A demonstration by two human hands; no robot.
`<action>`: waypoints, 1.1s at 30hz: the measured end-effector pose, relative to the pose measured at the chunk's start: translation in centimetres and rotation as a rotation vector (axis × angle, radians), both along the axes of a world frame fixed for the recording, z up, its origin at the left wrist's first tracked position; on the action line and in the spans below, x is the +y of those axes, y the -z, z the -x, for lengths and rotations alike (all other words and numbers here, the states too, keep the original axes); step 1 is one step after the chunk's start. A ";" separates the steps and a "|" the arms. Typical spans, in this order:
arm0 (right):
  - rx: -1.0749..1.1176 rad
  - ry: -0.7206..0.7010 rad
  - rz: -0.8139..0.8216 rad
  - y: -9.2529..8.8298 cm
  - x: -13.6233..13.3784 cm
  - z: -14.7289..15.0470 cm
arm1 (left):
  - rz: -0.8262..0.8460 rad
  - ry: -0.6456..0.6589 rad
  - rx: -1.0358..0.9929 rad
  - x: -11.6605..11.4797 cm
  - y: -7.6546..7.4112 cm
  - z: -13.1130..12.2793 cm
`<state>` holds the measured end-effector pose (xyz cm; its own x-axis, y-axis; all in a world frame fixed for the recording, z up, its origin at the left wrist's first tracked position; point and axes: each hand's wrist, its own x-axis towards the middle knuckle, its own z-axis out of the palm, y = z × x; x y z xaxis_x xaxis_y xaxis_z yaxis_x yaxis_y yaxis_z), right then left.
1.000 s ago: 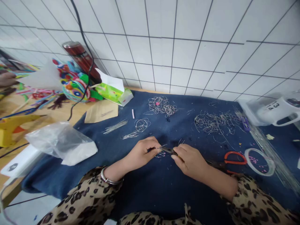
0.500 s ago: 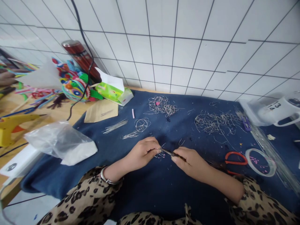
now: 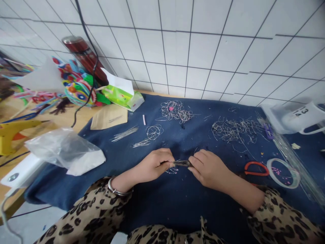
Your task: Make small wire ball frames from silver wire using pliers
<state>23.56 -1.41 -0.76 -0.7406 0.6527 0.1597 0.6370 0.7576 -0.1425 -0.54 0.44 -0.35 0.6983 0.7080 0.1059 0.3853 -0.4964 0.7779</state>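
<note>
Between thumb and fingers my left hand (image 3: pixel 156 165) pinches a small wire piece with pink beads (image 3: pixel 172 170), which hangs just below the fingertips. My right hand (image 3: pixel 209 168) is closed round a pair of pliers (image 3: pixel 183 163). The jaws point left and meet the wire at my left fingertips; the handles are mostly hidden in my palm. Beyond my hands lie a round wire coil (image 3: pixel 154 132), short cut wires (image 3: pixel 141 143) and a bundle of straight wires (image 3: pixel 125 134). Farther back rests a cluster of looped wire shapes (image 3: pixel 175 111) with a pink spot.
On the right are tangled wire (image 3: pixel 235 130), red-handled scissors (image 3: pixel 256 168), a round dish of pink beads (image 3: pixel 283 173) and a white mug (image 3: pixel 308 117). A plastic bag (image 3: pixel 64 145), yellow glue gun (image 3: pixel 15 130) and tissue pack (image 3: pixel 123 95) stand left, on or beside the blue cloth (image 3: pixel 162 210).
My right hand has turned and risen slightly, bringing the pliers from a slant to nearly level. My left hand keeps its pinch on the beaded wire. The view has shifted a little.
</note>
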 end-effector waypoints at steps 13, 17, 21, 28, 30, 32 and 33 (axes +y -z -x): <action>-0.013 -0.020 0.001 0.7 -0.2 0.0 | -0.013 -0.004 0.011 -0.3 0.2 0.0; 0.117 0.072 0.142 1.1 -0.5 0.4 | 0.021 -0.056 -0.018 -0.1 0.0 -0.1; 0.204 0.144 0.288 1.1 -0.8 0.8 | -0.047 -0.152 -0.022 -0.1 0.1 -0.2; 0.283 0.189 0.455 0.2 -1.1 1.3 | -0.323 -0.242 -0.036 -0.2 1.5 -0.2; 0.294 0.202 0.490 0.0 -1.1 1.3 | -0.334 -0.231 -0.039 -0.2 1.5 -0.1; 0.306 0.224 0.517 0.0 -1.0 1.3 | -0.328 -0.215 -0.036 -0.3 1.3 -0.2; 0.313 0.235 0.526 0.0 -1.0 1.3 | -0.323 -0.212 -0.032 -0.3 1.2 -0.2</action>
